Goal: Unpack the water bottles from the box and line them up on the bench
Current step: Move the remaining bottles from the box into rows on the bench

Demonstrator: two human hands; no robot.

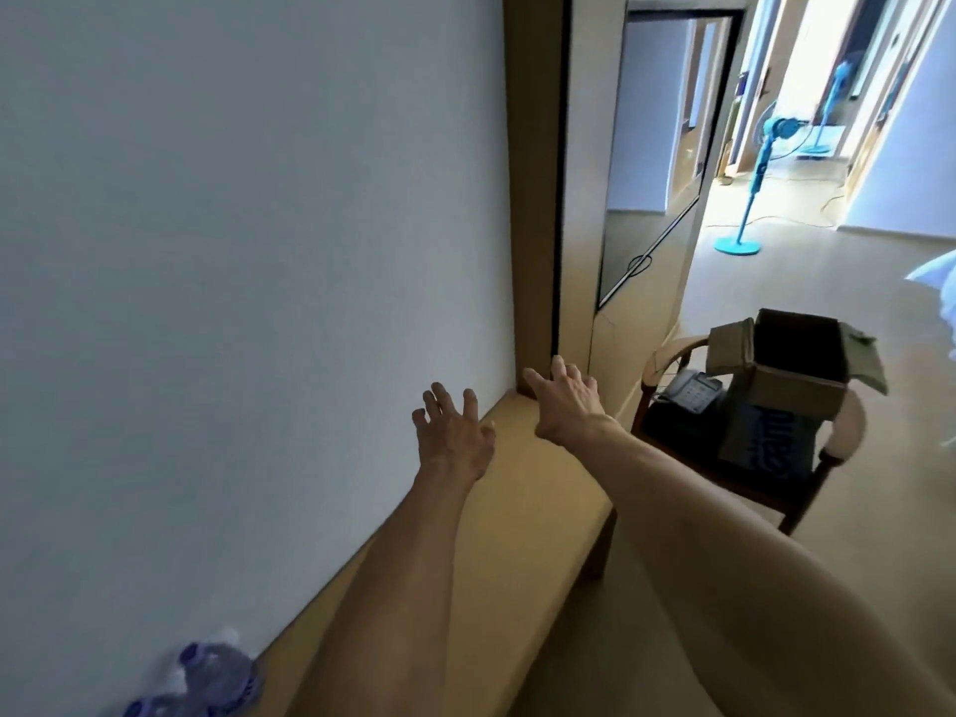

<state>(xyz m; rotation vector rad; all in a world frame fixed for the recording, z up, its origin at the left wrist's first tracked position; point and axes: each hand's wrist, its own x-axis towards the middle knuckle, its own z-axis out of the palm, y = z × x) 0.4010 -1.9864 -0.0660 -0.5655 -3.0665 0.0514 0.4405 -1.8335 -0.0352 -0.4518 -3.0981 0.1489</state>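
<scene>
Both hands empty, fingers spread: left hand [454, 441], right hand [568, 403] over worktop [522, 514]. Bottles [207, 680] at 7 o'clock, blurred; box [796, 375] open at 3 o'clock, probably next reach.

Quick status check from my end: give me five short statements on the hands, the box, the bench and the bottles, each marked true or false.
1. Both hands hold a bottle. False: the left hand and the right hand are open with fingers spread, holding nothing.
2. The cardboard box stands on the floor. False: it sits on a wooden chair, flaps open.
3. Water bottles stand on the bench by the wall, at the near end. True.
4. A telephone lies on the chair beside the box. True.
5. The blue fan stands on the bench. False: it stands on the floor in the room beyond.
</scene>
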